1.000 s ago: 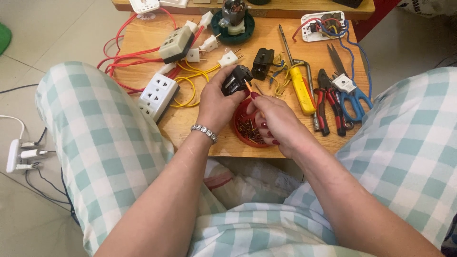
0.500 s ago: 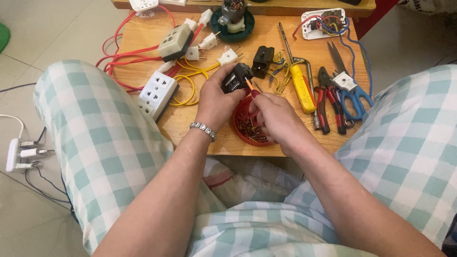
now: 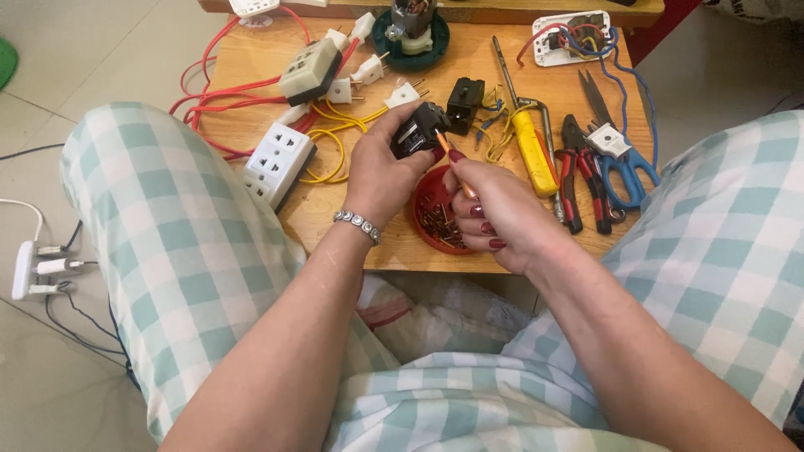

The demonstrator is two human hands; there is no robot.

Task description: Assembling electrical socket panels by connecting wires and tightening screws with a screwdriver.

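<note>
My left hand (image 3: pixel 381 172) grips a small black plug body (image 3: pixel 419 131) above the low wooden table (image 3: pixel 335 226). My right hand (image 3: pixel 501 213) holds a thin orange-handled screwdriver (image 3: pixel 452 163) whose tip points into the black plug. Both hands hover over a red dish (image 3: pixel 423 219) filled with several small screws. A second black plug part (image 3: pixel 464 102) lies just beyond the hands. A bracelet sits on my left wrist.
On the table lie a white socket strip (image 3: pixel 276 159), a grey socket block (image 3: pixel 310 71) with red cable, yellow wire (image 3: pixel 335 138), white plugs (image 3: pixel 368 71), a yellow-handled tool (image 3: pixel 533 151), red pliers (image 3: pixel 578 172), blue scissors (image 3: pixel 624 163) and a white socket plate (image 3: pixel 569 38). A white charger strip (image 3: pixel 29 268) lies on the floor at left.
My hands have stayed over the red dish; the right hand has shifted slightly, with the screwdriver's tip still at the black plug.
</note>
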